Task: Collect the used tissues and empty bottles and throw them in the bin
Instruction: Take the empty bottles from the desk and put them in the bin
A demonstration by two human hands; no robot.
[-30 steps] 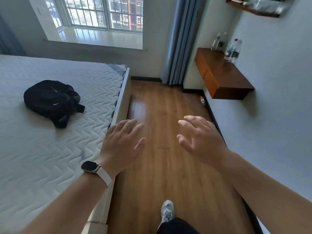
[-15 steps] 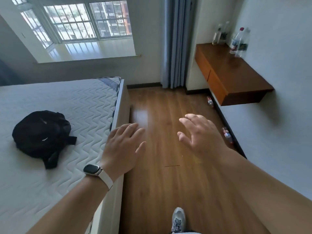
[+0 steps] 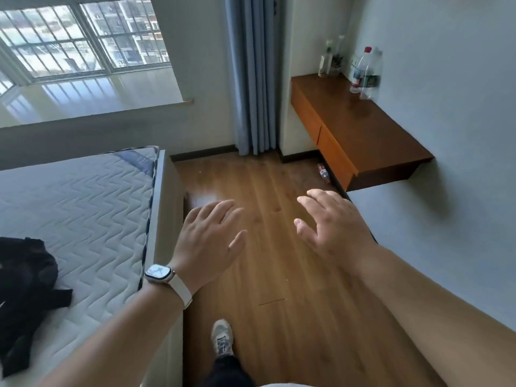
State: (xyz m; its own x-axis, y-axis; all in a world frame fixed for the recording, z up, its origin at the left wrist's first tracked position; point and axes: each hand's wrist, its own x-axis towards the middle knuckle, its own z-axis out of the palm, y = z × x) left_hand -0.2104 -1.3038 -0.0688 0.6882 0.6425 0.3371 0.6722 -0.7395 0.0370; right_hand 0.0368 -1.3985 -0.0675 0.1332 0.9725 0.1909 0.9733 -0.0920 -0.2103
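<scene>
Two hands hover above the floor (image 3: 279,275) and hold nothing. The left hand (image 3: 208,238) is palm down with its fingers (image 3: 223,210) spread and nearly straight. The right hand (image 3: 332,227) has its fingers loosely spread and slightly bent.

Both hands hold much the same pose as half a second ago, but the view has swung. The black bag (image 3: 25,289) is now cut off at the left edge of the bed (image 3: 83,205), where earlier it showed whole. The wooden surface (image 3: 363,129) on the right wall looks larger. The watch (image 3: 159,272) on the left wrist shows a lit face; it was dark before.

One small bottle (image 3: 324,172) lies on the floor below the surface's drawer front, by the skirting. The second floor bottle seen earlier is out of sight where the right hand covers the skirting. Two clear bottles (image 3: 363,69), one red-capped, stand against the wall at the far right of the surface. The far bottles (image 3: 333,58) stand in its far corner, too blurred to count.

Open floor runs as a lane between the bed's side rail on the left and the wall (image 3: 446,219) on the right, up to the curtain (image 3: 254,79) at the far end. The surface juts from the wall over the lane's far right part. One shoe (image 3: 222,337) stands near, close to the bed rail.
</scene>
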